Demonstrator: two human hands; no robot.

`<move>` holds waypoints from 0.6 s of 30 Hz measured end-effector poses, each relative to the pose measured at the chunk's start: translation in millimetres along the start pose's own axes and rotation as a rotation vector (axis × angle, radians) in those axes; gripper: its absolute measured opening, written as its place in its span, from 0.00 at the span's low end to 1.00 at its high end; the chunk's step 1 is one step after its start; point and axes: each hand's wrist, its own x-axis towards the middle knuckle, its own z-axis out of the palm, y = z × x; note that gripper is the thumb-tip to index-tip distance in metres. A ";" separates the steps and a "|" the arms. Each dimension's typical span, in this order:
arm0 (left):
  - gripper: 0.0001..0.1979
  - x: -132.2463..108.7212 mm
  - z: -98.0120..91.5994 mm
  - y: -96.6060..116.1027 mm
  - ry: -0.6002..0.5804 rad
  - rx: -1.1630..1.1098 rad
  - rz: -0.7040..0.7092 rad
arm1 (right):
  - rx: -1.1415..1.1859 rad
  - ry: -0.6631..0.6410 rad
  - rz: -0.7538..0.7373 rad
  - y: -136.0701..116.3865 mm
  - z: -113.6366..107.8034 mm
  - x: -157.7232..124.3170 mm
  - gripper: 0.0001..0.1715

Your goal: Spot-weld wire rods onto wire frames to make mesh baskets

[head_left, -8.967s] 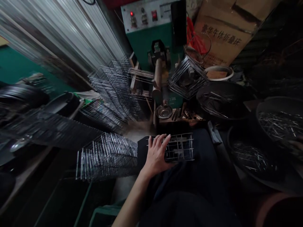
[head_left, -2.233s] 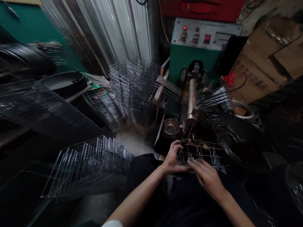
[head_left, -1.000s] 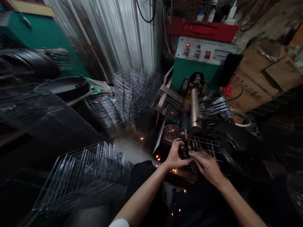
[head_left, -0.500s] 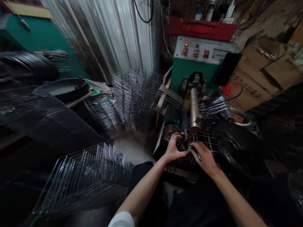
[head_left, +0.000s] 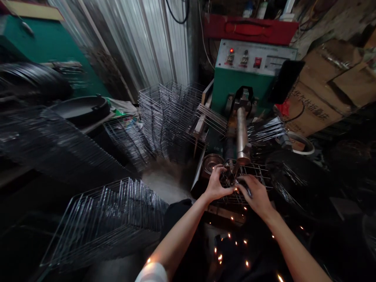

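Observation:
A green spot welder (head_left: 219, 98) stands in front of me, its thick metal arm (head_left: 242, 137) reaching down to the electrodes. Under the arm lies a wire grid (head_left: 261, 172) of thin crossed rods. My left hand (head_left: 216, 185) is curled at the grid's left part, thumb stretched towards the electrodes and fingers bent over the wire. My right hand (head_left: 254, 194) is closed just right of the electrode tip, with a small shiny piece partly hidden under its fingers. Sparks (head_left: 220, 257) fly from between the hands down over my lap.
Stacks of wire racks (head_left: 164, 121) stand left of the welder, with another stack (head_left: 114, 211) near my left knee. A round metal dish (head_left: 212, 162) sits beside my left hand. Loose rods (head_left: 267, 131) and a black wrapped bundle (head_left: 290, 184) lie right. Cardboard boxes (head_left: 320, 98) stand behind.
Bright sparks now spray from the electrode point over my lap and arms. Both hands stay almost in place at the grid. The view has shifted slightly.

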 end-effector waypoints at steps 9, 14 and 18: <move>0.33 16.5 -0.1 -18.9 -0.033 -0.074 -0.048 | -0.064 0.053 0.006 1.2 3.1 13.2 0.04; 0.33 27.1 -2.4 -26.5 -0.036 -0.084 0.016 | -0.098 0.042 0.036 16.1 6.0 18.1 0.06; 0.33 32.7 -4.6 -31.6 -0.030 -0.045 0.049 | -0.063 0.024 0.047 21.7 7.2 21.7 0.05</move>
